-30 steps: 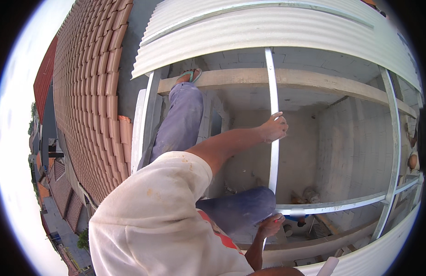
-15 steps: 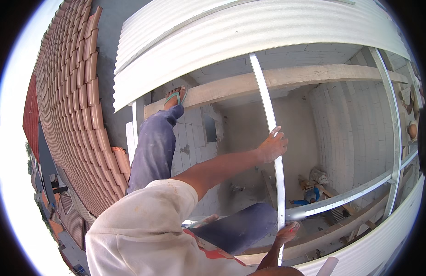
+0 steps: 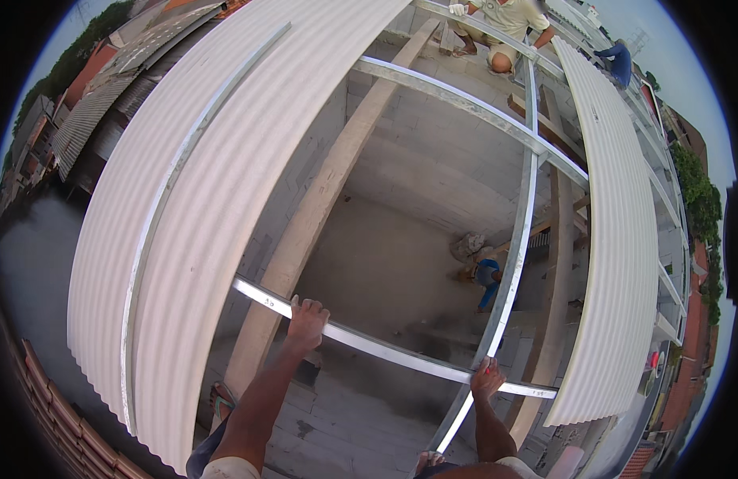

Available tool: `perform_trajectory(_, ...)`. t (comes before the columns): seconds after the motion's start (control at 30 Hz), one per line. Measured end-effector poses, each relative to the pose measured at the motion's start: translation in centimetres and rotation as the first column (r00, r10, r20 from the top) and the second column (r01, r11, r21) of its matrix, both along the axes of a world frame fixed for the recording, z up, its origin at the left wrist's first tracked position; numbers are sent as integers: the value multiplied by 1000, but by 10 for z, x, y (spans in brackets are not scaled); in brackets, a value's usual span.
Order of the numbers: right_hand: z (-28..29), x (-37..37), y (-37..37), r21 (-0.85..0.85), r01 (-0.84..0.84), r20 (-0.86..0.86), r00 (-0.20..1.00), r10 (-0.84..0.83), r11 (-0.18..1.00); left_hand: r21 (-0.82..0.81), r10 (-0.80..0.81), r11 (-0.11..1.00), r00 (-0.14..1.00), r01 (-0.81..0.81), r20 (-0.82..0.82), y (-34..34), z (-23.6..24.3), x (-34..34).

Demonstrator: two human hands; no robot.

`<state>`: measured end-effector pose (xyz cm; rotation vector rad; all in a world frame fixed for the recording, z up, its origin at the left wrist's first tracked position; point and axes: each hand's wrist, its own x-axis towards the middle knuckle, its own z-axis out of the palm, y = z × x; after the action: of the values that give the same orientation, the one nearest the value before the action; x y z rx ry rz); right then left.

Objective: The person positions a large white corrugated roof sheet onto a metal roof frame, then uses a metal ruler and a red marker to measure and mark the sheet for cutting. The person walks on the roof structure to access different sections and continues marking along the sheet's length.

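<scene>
My left hand (image 3: 306, 322) grips a silver metal purlin (image 3: 385, 347) that runs from lower left to lower right across an open roof frame. My right hand (image 3: 486, 379) rests where that purlin crosses a second metal rail (image 3: 519, 239) running away from me. A wooden beam (image 3: 321, 199) lies under the frame on the left. My foot in a sandal (image 3: 219, 399) stands near the beam's lower end.
White corrugated roof sheets (image 3: 193, 184) cover the left side and a narrower strip (image 3: 616, 239) lies on the right. Another person (image 3: 505, 24) crouches on the frame at the top. Far below, a room floor (image 3: 377, 271) holds a blue object (image 3: 487, 275). Clay tiles (image 3: 58, 415) edge the lower left.
The view has swung round to the right along the roof. My left hand still holds the metal purlin; my right hand has come up onto the crossing of the two rails.
</scene>
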<state>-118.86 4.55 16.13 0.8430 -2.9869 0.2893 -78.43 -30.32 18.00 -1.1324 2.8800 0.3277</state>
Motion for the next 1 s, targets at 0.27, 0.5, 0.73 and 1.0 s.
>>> perform_trajectory(0.27,17,52,-51,-329,-50,334,928,165,943,-29,-3,1000,999,2,-35,-18,-12,15)
perform_trajectory(0.5,41,223,-251,-105,-309,577,756,310,945,45,11,999,999,-9,-53,-17,-1,10)
perform_trajectory(0.73,31,254,-283,122,-503,466,790,398,856,128,67,990,994,-56,-87,-20,-3,8)
perform_trajectory(1.0,23,255,-277,69,-490,425,803,419,869,361,348,913,821,-188,-454,-103,123,145)
